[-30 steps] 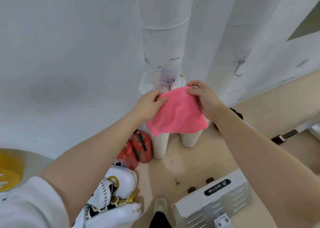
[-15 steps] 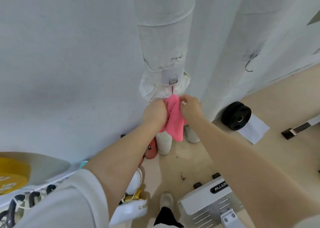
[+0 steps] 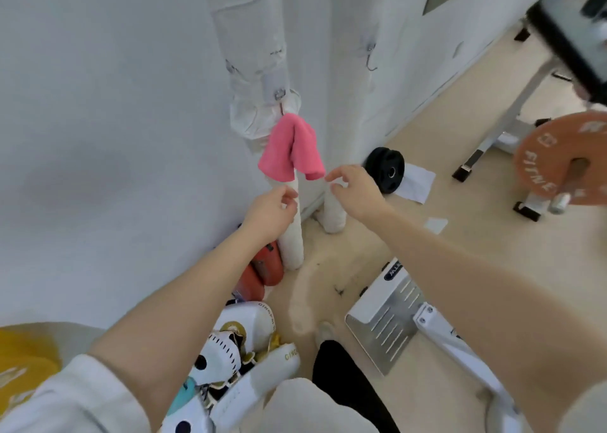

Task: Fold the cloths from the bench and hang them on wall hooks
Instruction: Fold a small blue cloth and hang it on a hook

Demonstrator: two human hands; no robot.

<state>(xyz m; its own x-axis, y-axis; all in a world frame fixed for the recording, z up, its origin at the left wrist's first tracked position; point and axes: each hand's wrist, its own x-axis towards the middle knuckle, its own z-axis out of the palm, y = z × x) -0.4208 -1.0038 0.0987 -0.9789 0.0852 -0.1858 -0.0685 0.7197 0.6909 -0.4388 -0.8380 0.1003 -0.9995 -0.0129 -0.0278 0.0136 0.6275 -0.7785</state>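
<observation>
Cloth (image 3: 290, 151) hangs on hook (image 3: 280, 94). My left grip (image 3: 274, 210) and right grip (image 3: 353, 187) are loose, empty. I'd check it sits securely.

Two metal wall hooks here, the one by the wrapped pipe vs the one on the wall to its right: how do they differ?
The metal hook on the wrapped pipe carries the pink cloth, draped in two lobes; the metal hook on the right wall hangs bare. The pipe hook sits lower in the view; the right one higher. Both are small metal hooks on white surfaces.
</observation>
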